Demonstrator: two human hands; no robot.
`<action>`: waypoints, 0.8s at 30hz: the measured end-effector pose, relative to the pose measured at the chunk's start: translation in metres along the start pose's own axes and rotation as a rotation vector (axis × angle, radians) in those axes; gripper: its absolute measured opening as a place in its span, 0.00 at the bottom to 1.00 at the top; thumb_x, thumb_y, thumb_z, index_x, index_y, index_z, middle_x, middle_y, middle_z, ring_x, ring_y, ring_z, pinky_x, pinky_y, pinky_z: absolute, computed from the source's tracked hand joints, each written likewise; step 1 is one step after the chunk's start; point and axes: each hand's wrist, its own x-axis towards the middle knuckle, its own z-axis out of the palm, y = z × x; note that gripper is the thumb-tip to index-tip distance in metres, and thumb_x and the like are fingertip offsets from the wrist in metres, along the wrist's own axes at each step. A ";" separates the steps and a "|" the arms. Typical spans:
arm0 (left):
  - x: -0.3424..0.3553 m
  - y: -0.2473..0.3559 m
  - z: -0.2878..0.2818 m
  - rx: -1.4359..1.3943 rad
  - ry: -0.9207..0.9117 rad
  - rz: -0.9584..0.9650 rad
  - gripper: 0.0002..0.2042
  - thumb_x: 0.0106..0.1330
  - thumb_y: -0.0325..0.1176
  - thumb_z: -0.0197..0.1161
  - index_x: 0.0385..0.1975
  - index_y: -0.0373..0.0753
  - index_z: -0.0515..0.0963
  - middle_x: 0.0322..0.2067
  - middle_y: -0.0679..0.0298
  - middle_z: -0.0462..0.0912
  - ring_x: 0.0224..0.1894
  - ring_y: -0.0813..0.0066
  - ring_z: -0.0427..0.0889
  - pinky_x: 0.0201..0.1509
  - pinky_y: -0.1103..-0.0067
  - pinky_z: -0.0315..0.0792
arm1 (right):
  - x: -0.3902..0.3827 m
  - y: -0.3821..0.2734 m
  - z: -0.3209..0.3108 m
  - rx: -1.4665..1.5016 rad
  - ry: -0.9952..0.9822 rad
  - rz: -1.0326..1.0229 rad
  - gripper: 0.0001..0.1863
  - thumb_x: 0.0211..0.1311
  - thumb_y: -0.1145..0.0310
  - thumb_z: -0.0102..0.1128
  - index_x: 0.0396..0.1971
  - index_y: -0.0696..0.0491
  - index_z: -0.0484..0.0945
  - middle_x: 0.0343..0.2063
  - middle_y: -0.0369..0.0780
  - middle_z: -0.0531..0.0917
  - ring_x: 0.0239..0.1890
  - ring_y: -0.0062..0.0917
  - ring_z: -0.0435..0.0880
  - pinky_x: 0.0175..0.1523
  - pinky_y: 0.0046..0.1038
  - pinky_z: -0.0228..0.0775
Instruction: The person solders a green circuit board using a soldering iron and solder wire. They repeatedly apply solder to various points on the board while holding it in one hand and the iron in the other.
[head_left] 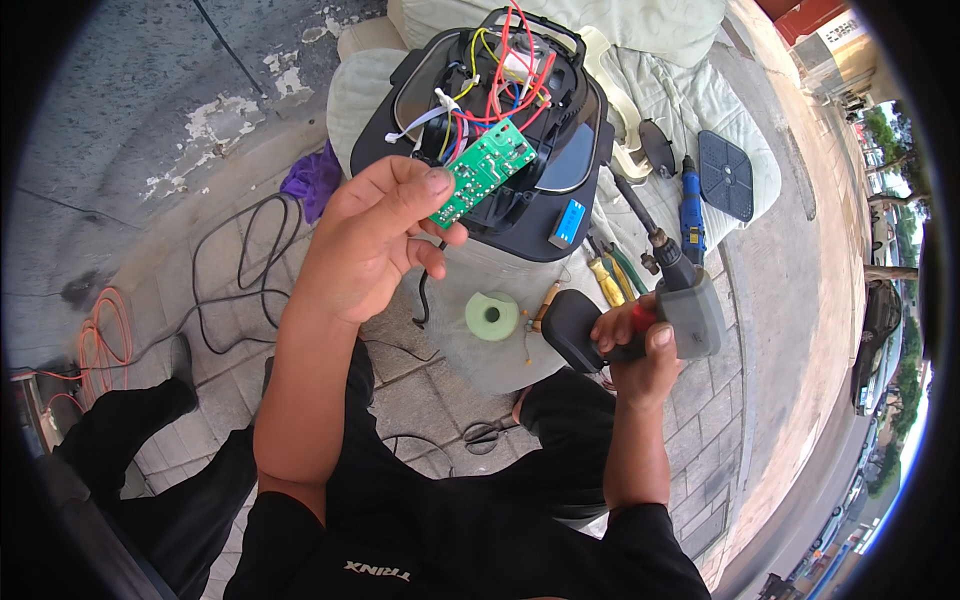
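Observation:
My left hand point(385, 225) pinches a green circuit board point(485, 175) between thumb and fingers, its component side dotted with solder points. Behind the board stands a black rounded-square appliance point(405, 135), opened up, with red, yellow and white wires point(520, 75) spilling from it. In my right hand point(640, 350) is a cordless drill point(690, 305), gripped by its handle with a long bit holder pointing up and away. A small blue box-shaped part point(567, 223) rests on the appliance's near right corner.
A pale green roll point(492, 315) lies before the appliance. Pliers point(606, 284), a blue tool point(692, 212) and a black perforated panel point(725, 175) lie on the cloth at right. Black cable point(262, 290) and purple cloth point(315, 182) are left. Another person's legs point(190, 490) are close by.

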 end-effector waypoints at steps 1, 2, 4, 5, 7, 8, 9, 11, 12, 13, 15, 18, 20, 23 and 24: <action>0.000 0.001 0.000 -0.012 -0.003 -0.003 0.10 0.71 0.37 0.66 0.42 0.38 0.77 0.36 0.65 0.84 0.35 0.73 0.87 0.25 0.80 0.79 | 0.000 0.001 0.000 -0.005 -0.001 -0.002 0.29 0.65 0.46 0.63 0.51 0.57 0.75 0.21 0.40 0.73 0.21 0.30 0.76 0.34 0.36 0.72; 0.000 0.002 0.000 -0.024 -0.005 -0.006 0.10 0.72 0.37 0.66 0.42 0.38 0.77 0.36 0.65 0.84 0.35 0.73 0.87 0.25 0.80 0.79 | 0.000 0.000 0.001 -0.009 0.003 0.002 0.29 0.64 0.46 0.64 0.51 0.56 0.75 0.21 0.40 0.73 0.22 0.30 0.76 0.34 0.36 0.72; -0.002 0.004 0.001 -0.040 -0.002 -0.008 0.10 0.73 0.38 0.63 0.43 0.37 0.77 0.37 0.64 0.84 0.35 0.72 0.87 0.26 0.79 0.80 | 0.001 -0.001 0.003 -0.010 -0.008 0.014 0.29 0.64 0.46 0.64 0.51 0.57 0.74 0.21 0.40 0.73 0.22 0.30 0.76 0.34 0.36 0.72; -0.002 0.005 0.001 -0.046 -0.006 -0.010 0.10 0.73 0.37 0.63 0.43 0.37 0.77 0.37 0.63 0.84 0.35 0.72 0.87 0.26 0.79 0.80 | 0.002 -0.002 0.003 -0.010 -0.015 0.020 0.29 0.64 0.46 0.64 0.51 0.57 0.74 0.21 0.40 0.73 0.22 0.30 0.76 0.34 0.36 0.72; 0.002 0.005 0.002 -0.059 -0.028 -0.011 0.10 0.73 0.37 0.63 0.44 0.37 0.77 0.37 0.63 0.85 0.35 0.72 0.87 0.26 0.79 0.80 | 0.002 -0.002 0.000 -0.027 -0.018 0.005 0.29 0.65 0.46 0.63 0.51 0.57 0.74 0.21 0.40 0.73 0.22 0.30 0.76 0.35 0.36 0.72; 0.002 0.005 0.003 -0.069 -0.030 -0.024 0.11 0.74 0.38 0.62 0.43 0.36 0.77 0.37 0.62 0.85 0.35 0.72 0.87 0.27 0.78 0.80 | 0.001 -0.002 -0.001 -0.027 -0.016 0.007 0.29 0.65 0.46 0.63 0.51 0.57 0.74 0.21 0.40 0.73 0.22 0.30 0.76 0.35 0.36 0.72; 0.002 0.005 0.002 -0.075 -0.036 -0.026 0.11 0.74 0.38 0.62 0.44 0.36 0.77 0.37 0.62 0.85 0.35 0.72 0.87 0.27 0.78 0.80 | 0.001 -0.002 0.000 -0.028 -0.017 0.005 0.29 0.65 0.46 0.63 0.52 0.57 0.74 0.21 0.40 0.73 0.22 0.30 0.76 0.35 0.36 0.72; 0.003 0.004 0.000 -0.089 -0.050 -0.032 0.12 0.74 0.39 0.62 0.44 0.36 0.77 0.37 0.62 0.85 0.35 0.73 0.88 0.27 0.79 0.80 | 0.001 -0.003 0.002 -0.024 -0.013 0.014 0.30 0.64 0.46 0.63 0.51 0.57 0.74 0.21 0.39 0.73 0.22 0.30 0.76 0.34 0.35 0.72; 0.003 0.005 -0.001 -0.089 -0.055 -0.033 0.12 0.74 0.39 0.62 0.44 0.36 0.78 0.37 0.62 0.86 0.36 0.73 0.88 0.27 0.79 0.81 | 0.000 -0.003 0.002 -0.027 -0.008 0.014 0.30 0.64 0.46 0.64 0.51 0.58 0.74 0.21 0.39 0.73 0.22 0.29 0.76 0.34 0.35 0.72; 0.003 0.005 -0.001 -0.090 -0.061 -0.034 0.12 0.74 0.39 0.62 0.45 0.36 0.78 0.37 0.62 0.86 0.36 0.73 0.88 0.27 0.79 0.81 | 0.000 -0.003 0.002 -0.029 -0.004 0.014 0.30 0.64 0.45 0.64 0.51 0.58 0.74 0.21 0.39 0.73 0.22 0.29 0.76 0.34 0.35 0.72; 0.003 0.005 -0.001 -0.091 -0.071 -0.034 0.13 0.74 0.40 0.62 0.45 0.36 0.78 0.37 0.62 0.86 0.36 0.73 0.88 0.27 0.79 0.81 | 0.000 -0.003 0.002 -0.031 0.000 0.013 0.30 0.64 0.46 0.64 0.50 0.58 0.74 0.21 0.39 0.73 0.22 0.29 0.76 0.34 0.35 0.72; 0.004 0.004 -0.001 -0.092 -0.080 -0.032 0.13 0.73 0.40 0.62 0.45 0.36 0.79 0.37 0.62 0.87 0.36 0.72 0.89 0.27 0.80 0.81 | 0.001 -0.003 0.001 -0.027 -0.004 0.015 0.30 0.64 0.46 0.64 0.50 0.58 0.73 0.21 0.39 0.72 0.22 0.29 0.76 0.34 0.35 0.72; 0.004 0.005 0.000 -0.098 -0.084 -0.033 0.13 0.73 0.41 0.63 0.44 0.36 0.79 0.36 0.62 0.87 0.36 0.72 0.89 0.27 0.79 0.81 | 0.000 -0.003 0.001 -0.022 -0.009 0.018 0.29 0.64 0.46 0.64 0.50 0.58 0.73 0.21 0.39 0.72 0.22 0.29 0.76 0.34 0.35 0.72; 0.004 0.004 -0.002 -0.100 -0.064 -0.035 0.13 0.73 0.41 0.63 0.44 0.36 0.79 0.36 0.62 0.87 0.36 0.72 0.88 0.27 0.79 0.81 | 0.001 -0.002 0.001 -0.016 -0.019 0.021 0.29 0.64 0.47 0.64 0.50 0.58 0.73 0.21 0.39 0.73 0.22 0.29 0.76 0.34 0.35 0.72; 0.004 0.004 -0.002 -0.102 -0.062 -0.037 0.13 0.73 0.41 0.63 0.44 0.36 0.79 0.36 0.62 0.87 0.36 0.72 0.88 0.27 0.79 0.81 | 0.000 -0.002 0.000 -0.015 -0.020 0.022 0.29 0.64 0.47 0.64 0.50 0.58 0.73 0.21 0.39 0.73 0.22 0.29 0.76 0.34 0.35 0.72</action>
